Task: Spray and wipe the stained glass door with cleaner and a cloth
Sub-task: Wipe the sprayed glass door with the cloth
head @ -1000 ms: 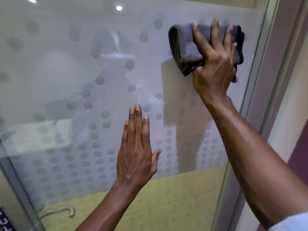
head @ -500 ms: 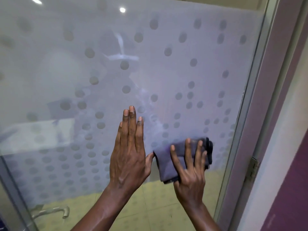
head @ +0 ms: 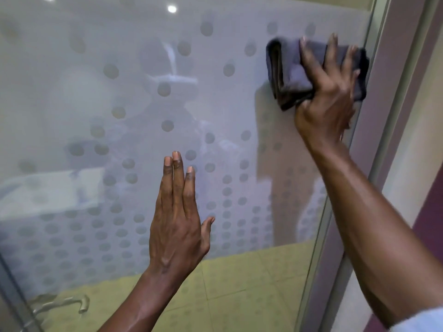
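The frosted glass door [head: 119, 97], patterned with grey dots, fills most of the view. My right hand [head: 326, 99] presses a folded dark grey cloth [head: 287, 75] flat against the glass at the upper right, close to the door's right edge. My left hand [head: 177, 226] lies flat on the glass lower down near the middle, fingers together and holding nothing. No cleaner bottle is in view.
The metal door frame [head: 383, 116] runs down the right side, with a purple wall panel [head: 429, 212] beyond it. A metal door handle [head: 60, 305] shows at the bottom left. Yellow floor tiles [head: 239, 283] are visible through the clear lower strip of glass.
My right hand swept the cloth from the lower middle of the glass back up to the upper right, near the frame. My left hand stayed flat in about the same place.
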`<state>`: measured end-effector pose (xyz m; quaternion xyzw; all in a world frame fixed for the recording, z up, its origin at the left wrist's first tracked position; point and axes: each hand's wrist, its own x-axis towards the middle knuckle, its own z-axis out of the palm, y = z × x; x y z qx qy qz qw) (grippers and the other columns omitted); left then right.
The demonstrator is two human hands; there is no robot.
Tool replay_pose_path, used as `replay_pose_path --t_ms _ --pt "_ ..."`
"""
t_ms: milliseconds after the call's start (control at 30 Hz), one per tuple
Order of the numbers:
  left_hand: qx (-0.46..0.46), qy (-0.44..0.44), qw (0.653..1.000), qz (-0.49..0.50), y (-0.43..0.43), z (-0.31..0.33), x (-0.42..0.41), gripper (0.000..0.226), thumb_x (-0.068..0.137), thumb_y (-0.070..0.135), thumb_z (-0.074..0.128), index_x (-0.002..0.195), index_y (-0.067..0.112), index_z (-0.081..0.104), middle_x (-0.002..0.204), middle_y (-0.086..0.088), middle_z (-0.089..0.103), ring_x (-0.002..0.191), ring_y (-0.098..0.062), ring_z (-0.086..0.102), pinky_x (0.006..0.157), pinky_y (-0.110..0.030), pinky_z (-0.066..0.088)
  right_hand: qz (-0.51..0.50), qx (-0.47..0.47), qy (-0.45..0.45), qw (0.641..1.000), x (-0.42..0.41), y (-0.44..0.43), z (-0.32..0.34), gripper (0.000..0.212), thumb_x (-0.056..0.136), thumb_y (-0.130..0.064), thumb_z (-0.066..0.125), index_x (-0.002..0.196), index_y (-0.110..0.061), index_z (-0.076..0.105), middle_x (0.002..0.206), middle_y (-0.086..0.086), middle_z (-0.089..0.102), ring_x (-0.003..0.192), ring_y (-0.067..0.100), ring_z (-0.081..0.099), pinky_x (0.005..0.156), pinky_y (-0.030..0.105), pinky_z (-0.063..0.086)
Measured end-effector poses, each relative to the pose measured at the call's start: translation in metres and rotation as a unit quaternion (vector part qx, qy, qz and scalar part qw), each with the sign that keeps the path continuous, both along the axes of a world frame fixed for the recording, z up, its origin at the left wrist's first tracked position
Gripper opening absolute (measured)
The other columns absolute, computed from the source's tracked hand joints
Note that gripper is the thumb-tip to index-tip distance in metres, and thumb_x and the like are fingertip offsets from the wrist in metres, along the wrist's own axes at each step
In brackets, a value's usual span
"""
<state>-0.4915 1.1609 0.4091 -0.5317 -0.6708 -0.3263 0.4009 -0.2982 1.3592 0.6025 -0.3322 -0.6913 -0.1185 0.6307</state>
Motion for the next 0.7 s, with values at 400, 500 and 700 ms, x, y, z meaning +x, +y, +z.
replay_pose_path --t_ms 400,500,700 --pt "-0.044 0.020 0.998 -0.034 0.035 -0.006 0.054 0.119 0.083 0.034 0.090 0.170 -0.006 0.020 0.183 -0.029 0.009 0.171 -0.046 0.013 0.126 -0.060 0.045 -0.036 0.014 -0.079 0.996 0.018 -0.004 -0.165 0.109 0.067 -0.002 0.049 0.170 -0.033 0.031 0.180 0.021 0.018 0.166 0.053 0.005 0.130 0.072 0.020" --pt "-0.050 0.010 0.998 -0.024 0.040 -0.007 0.057 0.122 0.082 0.033 0.092 0.171 -0.006 0.019 0.183 -0.029 0.007 0.172 -0.045 0.010 0.127 -0.060 0.044 -0.025 -0.020 -0.121 0.992 0.026 -0.011 -0.242 0.113 0.067 0.009 0.055 0.170 -0.032 0.031 0.180 0.022 0.016 0.166 0.055 0.004 0.128 0.076 0.021" --pt "-0.063 0.006 0.998 0.006 0.048 -0.007 0.057 0.131 0.077 0.042 0.096 0.171 -0.006 0.019 0.183 -0.028 0.006 0.172 -0.044 0.008 0.130 -0.055 0.030 0.003 -0.039 -0.149 0.988 0.036 -0.013 -0.293 0.075 0.102 -0.005 0.053 0.169 -0.033 0.033 0.179 0.022 0.021 0.165 0.056 0.010 0.122 0.079 0.029"
